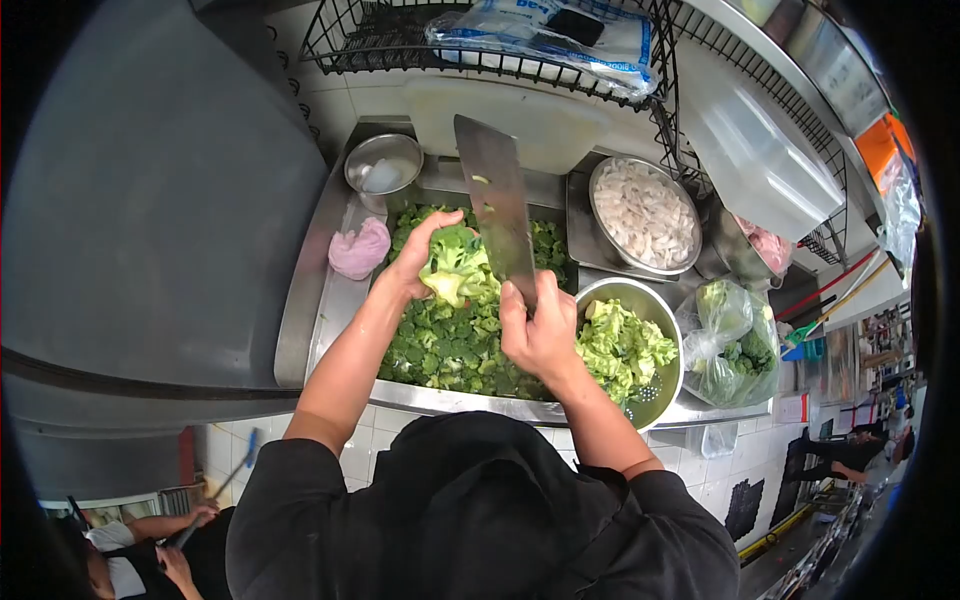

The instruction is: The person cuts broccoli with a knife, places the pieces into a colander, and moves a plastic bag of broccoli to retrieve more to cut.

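Green broccoli florets (440, 345) fill the steel sink (470, 402) beneath the two hands, and the left hand (418, 262) grasps a larger broccoli piece (460, 268) over them, its fingers curled round the crown with the cut stem side showing. The right hand (542, 335) is clenched on the handle end of a broad cleaver (500, 205), whose blade stands just beside that piece, pointing away from the body, with small green scraps stuck to the metal. Right of the sink, a perforated colander (650, 408) holds pale green cut pieces (622, 345); beyond it, a round metal bowl (597, 210) is heaped with whitish pieces (645, 215), perhaps shrimp, though the view is too coarse to be sure. A clear plastic bag (735, 365) with more green vegetables lies near the colander. On the left, a pink cloth-like bundle (360, 248) lies on the metal ledge, near a small steel bowl (368, 198). At the lower left edge, another person (180, 545) grips a long rod (215, 500); a further person (850, 455) stands at the far right.
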Demonstrator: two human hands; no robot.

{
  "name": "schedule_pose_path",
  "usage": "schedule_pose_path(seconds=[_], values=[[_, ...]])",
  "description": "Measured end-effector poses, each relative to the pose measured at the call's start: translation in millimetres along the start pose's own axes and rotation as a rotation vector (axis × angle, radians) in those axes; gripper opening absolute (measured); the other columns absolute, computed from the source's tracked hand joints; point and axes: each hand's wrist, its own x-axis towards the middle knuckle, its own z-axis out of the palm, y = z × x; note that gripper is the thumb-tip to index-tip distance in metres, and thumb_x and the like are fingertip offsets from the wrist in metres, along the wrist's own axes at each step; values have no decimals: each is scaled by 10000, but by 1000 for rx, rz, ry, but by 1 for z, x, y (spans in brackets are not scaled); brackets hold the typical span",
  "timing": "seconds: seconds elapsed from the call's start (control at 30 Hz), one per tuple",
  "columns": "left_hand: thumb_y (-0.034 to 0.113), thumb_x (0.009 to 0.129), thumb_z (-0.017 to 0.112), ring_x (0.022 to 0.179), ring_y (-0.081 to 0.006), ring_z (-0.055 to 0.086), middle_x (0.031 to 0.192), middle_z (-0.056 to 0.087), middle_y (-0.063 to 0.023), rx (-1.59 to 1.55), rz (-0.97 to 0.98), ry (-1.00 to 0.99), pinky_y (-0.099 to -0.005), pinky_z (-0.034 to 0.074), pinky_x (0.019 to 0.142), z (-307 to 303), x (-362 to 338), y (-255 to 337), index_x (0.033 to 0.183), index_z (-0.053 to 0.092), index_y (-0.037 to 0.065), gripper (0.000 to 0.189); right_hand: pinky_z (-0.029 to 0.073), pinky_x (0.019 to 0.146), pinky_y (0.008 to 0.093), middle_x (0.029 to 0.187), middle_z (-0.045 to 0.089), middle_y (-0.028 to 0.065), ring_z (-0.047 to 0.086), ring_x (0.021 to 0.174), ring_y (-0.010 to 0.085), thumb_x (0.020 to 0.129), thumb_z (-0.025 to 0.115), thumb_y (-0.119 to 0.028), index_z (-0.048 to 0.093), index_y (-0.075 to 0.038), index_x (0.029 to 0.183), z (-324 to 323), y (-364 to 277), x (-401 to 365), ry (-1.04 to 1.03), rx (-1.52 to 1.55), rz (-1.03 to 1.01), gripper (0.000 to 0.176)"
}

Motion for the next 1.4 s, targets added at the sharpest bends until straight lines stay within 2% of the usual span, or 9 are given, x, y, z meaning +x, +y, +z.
schedule_pose_path(seconds=[0.17,0.33,0.5,0.53,0.6,0.63,0.73,1.1,1.4], values=[[509,891,581,845,-252,706,925,719,-125,-54,-23,28,-395,588,802,-2,1,-8,1051,642,21,517,385,624,379,626,575,81,524,519,271,786,660,-88,548,-53,866,2,-1,8,-78,-227,-214,142],[502,898,558,722,-279,704,897,712,-137,-8,-40,104,-429,605,643,6,-16,-1,1040,649,20,511,353,664,391,608,557,69,505,525,272,816,641,-118,517,-65,820,10,36,-3,-102,-339,-169,135],[860,851,349,830,-331,746,1153,678,-273,11,-146,-271,-447,617,552,-10,-20,23,1253,594,-53,1027,409,698,455,718,627,141,502,684,355,866,625,-96,560,-15,903,-1,35,-6,17,-164,88,111],[873,848,315,994,-392,711,1254,624,-285,-77,-96,-477,-514,632,698,-29,-21,26,1350,529,-37,1062,409,698,455,718,627,141,502,684,355,866,625,-96,560,-15,903,-1,34,-9,15,-159,88,111],[858,865,307,1185,-463,605,1364,549,-278,-364,200,-28,-587,584,872,-51,-26,-7,1446,449,20,1029,413,683,469,750,633,151,510,693,378,876,611,-82,562,-12,920,0,32,-18,-9,-117,139,96],[849,864,334,1316,-492,482,1424,497,-261,-398,249,-491,-644,473,1024,-76,-23,-29,1485,418,77,995,419,652,487,759,626,171,525,702,400,882,604,-66,551,-14,908,3,33,-25,-24,-75,152,78],[719,925,426,1172,-506,567,1386,538,-216,-556,410,80,-653,412,1071,-96,-10,-80,1454,452,72,836,473,549,458,709,627,194,625,608,385,916,611,-85,514,-25,944,13,36,-53,-198,25,373,117],[467,1005,525,816,-210,718,976,717,-91,-215,489,66,-430,615,632,-12,-19,-50,1091,643,74,420,497,499,359,660,620,137,627,521,266,877,631,-8,559,25,1016,1,-43,-7,133,139,-4,160],[499,1005,485,804,-247,717,937,714,-117,-204,371,9,-424,617,677,-15,-21,-42,1101,639,29,503,477,481,416,618,602,148,623,510,316,880,632,-47,505,-16,938,16,8,-38,-132,-43,248,143]])
